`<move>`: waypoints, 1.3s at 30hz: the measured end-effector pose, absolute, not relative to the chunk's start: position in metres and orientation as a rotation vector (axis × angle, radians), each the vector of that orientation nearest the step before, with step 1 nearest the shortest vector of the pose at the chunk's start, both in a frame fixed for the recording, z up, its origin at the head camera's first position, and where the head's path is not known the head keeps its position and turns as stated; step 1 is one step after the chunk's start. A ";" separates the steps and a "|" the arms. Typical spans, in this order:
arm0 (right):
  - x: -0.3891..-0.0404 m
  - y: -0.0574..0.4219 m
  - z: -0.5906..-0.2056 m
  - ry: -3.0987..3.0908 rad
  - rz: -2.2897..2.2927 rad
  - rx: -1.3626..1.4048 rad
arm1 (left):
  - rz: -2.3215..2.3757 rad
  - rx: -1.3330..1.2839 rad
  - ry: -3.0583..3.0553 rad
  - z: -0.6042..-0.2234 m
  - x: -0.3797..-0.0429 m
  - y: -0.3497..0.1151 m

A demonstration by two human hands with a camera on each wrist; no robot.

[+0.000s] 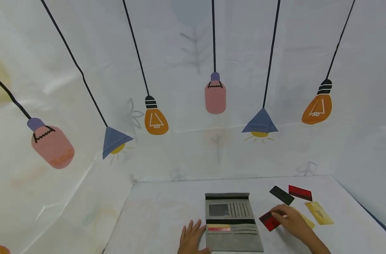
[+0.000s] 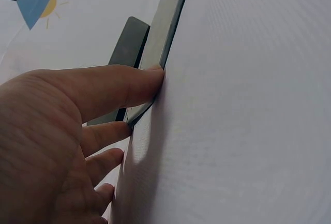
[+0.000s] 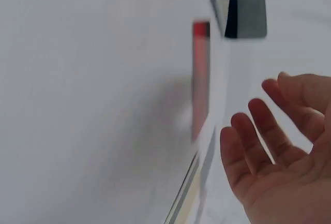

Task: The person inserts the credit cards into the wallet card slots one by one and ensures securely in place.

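A grey wallet (image 1: 234, 243) lies unfolded on the white table, with a clear window, slot lines and dark bands. A yellow and a red strip of card (image 1: 219, 228) show in a left slot. My left hand (image 1: 191, 238) rests at its left side, fingers spread. In the left wrist view the thumb (image 2: 139, 85) touches the wallet's edge. My right hand (image 1: 289, 220) hovers by a red card (image 1: 269, 222) with a dark stripe. In the right wrist view that hand (image 3: 284, 151) has loosely bent fingers holding nothing, apart from the red card (image 3: 200, 74) lying flat.
Beyond the right hand lie a black card (image 1: 282, 195), another red card (image 1: 300, 193) and a gold card (image 1: 319, 212). A second yellow card (image 1: 307, 219) is partly hidden by the hand. White sheeting with printed lamps (image 1: 215, 97) rises behind the table.
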State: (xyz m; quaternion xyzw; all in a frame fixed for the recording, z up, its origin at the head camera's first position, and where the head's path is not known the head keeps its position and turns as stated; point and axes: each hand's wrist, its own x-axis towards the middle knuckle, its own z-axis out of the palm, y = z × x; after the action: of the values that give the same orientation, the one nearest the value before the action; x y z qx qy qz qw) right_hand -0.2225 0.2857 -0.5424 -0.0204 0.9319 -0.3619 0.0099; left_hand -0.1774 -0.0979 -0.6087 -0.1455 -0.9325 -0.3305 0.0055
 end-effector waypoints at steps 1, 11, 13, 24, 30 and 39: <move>-0.222 0.296 -0.544 2.916 -1.108 -0.022 | -1.059 -0.455 -2.933 -0.607 -0.180 -0.098; -0.226 0.334 -0.554 2.876 -1.100 0.064 | -1.037 -0.408 -2.930 -0.606 -0.176 -0.096; -0.229 0.334 -0.556 2.882 -1.068 -0.016 | -0.986 -0.411 -2.905 -0.609 -0.171 -0.096; -0.242 0.321 -0.547 2.895 -0.855 -0.446 | -0.864 -0.490 -2.835 -0.615 -0.172 -0.097; -0.245 0.319 -0.548 2.824 -0.702 -0.533 | -0.695 -0.472 -2.807 -0.619 -0.166 -0.095; -0.248 0.317 -0.547 2.916 -0.546 -0.587 | -1.030 -0.387 -2.905 -0.611 -0.180 -0.095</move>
State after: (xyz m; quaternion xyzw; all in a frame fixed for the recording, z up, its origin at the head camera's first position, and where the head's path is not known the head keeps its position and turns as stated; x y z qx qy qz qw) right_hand -0.2482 0.3168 -0.5466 -0.1938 0.9626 -0.1803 0.0584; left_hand -0.1800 -0.0949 -0.6106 -0.1247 -0.9350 -0.3316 0.0175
